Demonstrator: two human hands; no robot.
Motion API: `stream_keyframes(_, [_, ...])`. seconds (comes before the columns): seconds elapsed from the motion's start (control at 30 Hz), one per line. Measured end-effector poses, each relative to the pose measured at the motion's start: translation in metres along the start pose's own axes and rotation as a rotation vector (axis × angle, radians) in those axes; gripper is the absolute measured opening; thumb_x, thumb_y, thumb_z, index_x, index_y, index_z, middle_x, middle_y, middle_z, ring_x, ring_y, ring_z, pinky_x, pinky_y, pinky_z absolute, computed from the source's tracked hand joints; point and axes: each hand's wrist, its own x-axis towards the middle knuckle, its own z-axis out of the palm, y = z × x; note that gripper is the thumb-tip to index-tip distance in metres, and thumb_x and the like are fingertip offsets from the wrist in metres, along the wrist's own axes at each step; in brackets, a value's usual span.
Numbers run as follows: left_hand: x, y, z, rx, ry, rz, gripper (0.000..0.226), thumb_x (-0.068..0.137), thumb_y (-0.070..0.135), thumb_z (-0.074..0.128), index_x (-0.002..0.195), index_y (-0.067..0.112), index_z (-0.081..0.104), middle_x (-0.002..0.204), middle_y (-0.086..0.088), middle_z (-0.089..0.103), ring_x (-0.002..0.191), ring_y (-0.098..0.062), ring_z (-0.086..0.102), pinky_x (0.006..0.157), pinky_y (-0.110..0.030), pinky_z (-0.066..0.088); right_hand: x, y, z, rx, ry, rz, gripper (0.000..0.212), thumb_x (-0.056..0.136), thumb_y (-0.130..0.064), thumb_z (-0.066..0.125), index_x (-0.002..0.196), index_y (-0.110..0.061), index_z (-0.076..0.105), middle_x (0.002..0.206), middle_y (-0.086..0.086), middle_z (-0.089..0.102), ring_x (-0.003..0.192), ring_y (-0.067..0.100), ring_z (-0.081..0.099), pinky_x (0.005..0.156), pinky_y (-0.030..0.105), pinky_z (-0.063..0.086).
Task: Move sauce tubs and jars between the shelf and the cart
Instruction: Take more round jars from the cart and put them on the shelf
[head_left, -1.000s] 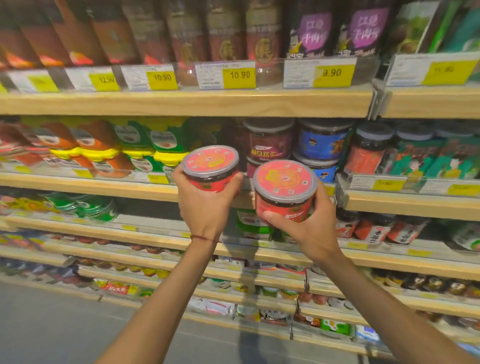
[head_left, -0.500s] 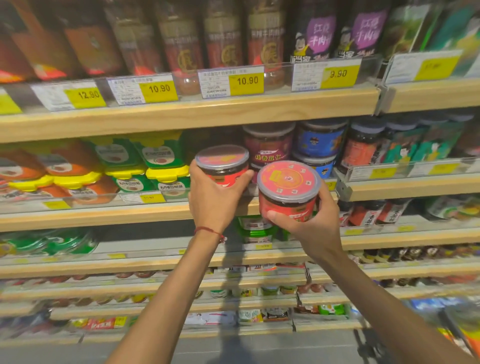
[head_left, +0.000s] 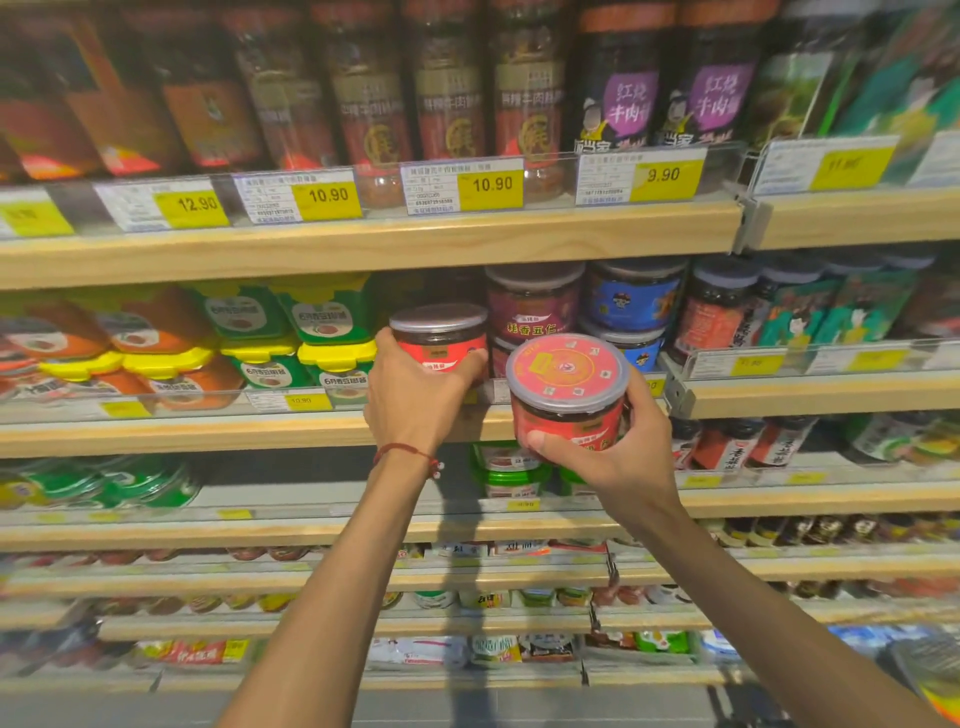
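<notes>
Two round red sauce tubs with clear lids are in my hands in front of the wooden shelf (head_left: 363, 244). My left hand (head_left: 415, 400) grips the left tub (head_left: 441, 338) from below and behind, holding it level at the mouth of the second shelf row, in the gap beside the green tubs. My right hand (head_left: 618, 457) grips the right tub (head_left: 569, 387) round its lower body, tilted so its red lid faces me, in front of the shelf edge and lower than the left tub.
Green and orange yellow-lidded tubs (head_left: 322, 332) fill the same shelf to the left; maroon and blue tubs (head_left: 631, 301) are stacked to the right. Tall jars (head_left: 447, 104) line the shelf above behind price tags. Lower shelves hold green tubs (head_left: 509, 467) and small packets.
My left hand has pushed its tub forward and up into the shelf opening, levelling it. The right tub stayed in front of the shelf edge. The view has shifted closer and to the left.
</notes>
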Motion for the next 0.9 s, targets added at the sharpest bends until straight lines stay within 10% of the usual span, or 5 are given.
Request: stream_keyframes(0.9, [0.029, -0.002, 0.01, 0.3, -0.147, 0.06, 0.079, 0.068, 0.071, 0.078, 0.112, 0.009, 0.057, 0.106, -0.013, 0.069, 0.098, -0.035, 0.066, 0.079, -0.047, 0.058, 0.001, -0.002, 0.003, -0.016, 0.007, 0.044, 0.083, 0.065, -0.014, 0.097, 0.137, -0.024, 0.058, 0.12, -0.012, 0.071, 0.113, 0.009, 0.069, 0.089, 0.025, 0.059])
